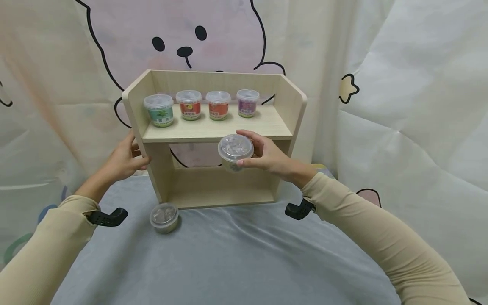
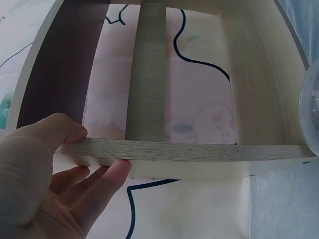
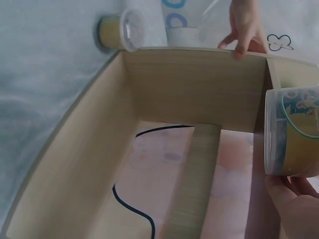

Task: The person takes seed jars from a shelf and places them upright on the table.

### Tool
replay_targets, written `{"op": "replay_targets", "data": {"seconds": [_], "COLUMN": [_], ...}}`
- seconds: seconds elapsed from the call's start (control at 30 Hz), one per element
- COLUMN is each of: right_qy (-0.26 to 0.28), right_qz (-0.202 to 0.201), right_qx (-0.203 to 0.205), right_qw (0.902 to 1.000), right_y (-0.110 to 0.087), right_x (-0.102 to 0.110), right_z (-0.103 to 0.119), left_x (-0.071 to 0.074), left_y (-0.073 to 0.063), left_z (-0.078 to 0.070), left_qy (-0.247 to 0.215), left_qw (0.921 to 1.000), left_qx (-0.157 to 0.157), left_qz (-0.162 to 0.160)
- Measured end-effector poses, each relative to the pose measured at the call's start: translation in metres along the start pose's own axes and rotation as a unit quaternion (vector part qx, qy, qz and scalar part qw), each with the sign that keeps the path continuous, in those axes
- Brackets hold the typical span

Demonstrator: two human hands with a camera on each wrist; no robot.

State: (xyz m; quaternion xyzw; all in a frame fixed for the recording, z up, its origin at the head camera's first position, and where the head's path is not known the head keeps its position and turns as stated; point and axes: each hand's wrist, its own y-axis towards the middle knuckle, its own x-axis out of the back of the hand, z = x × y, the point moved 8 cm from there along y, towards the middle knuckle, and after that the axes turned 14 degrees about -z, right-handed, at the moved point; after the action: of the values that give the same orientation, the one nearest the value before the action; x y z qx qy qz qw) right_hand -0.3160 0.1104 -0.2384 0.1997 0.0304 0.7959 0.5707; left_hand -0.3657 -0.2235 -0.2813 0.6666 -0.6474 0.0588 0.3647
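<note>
My right hand [image 1: 268,156] holds a clear-lidded plastic tub [image 1: 235,147] in front of the shelf unit's upper board, thumb on the near side. In the right wrist view this tub [image 3: 301,142] shows yellowish contents and a blue-green print. My left hand [image 1: 123,159] grips the left side panel of a pale wooden two-tier shelf [image 1: 225,186]. Its thumb lies on one face of that panel [image 2: 199,152] and the fingers on the other. A second similar tub [image 1: 164,218] stands on the cloth by the shelf's front left corner.
Along the upper board stand a green-label tub [image 1: 161,114], two red-orange tubs [image 1: 190,109] and a purple one [image 1: 247,106]. Grey-blue cloth [image 1: 228,258] covers the table. Behind hangs a pale curtain [image 1: 312,63] with cartoon prints.
</note>
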Motion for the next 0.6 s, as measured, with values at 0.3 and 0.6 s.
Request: {"op": "replay_targets", "data": {"seconds": [0.3,0.6], "right_qy": [0.016,0.027], "right_qz": [-0.009,-0.009], "right_qx": [0.023,0.009], "right_qw": [0.9996,0.9996], "right_y": [-0.003,-0.003], "right_x": [-0.014,-0.037], "right_z": [-0.020,-0.046], "left_x": [-0.001,0.000], "left_y": [0.001,0.001], "left_z": [0.001,0.002], "left_qy": [0.001,-0.002], "left_qw": [1.0000,1.0000], "left_qx": [0.002,0.005], "left_qz": [-0.002,-0.003]}}
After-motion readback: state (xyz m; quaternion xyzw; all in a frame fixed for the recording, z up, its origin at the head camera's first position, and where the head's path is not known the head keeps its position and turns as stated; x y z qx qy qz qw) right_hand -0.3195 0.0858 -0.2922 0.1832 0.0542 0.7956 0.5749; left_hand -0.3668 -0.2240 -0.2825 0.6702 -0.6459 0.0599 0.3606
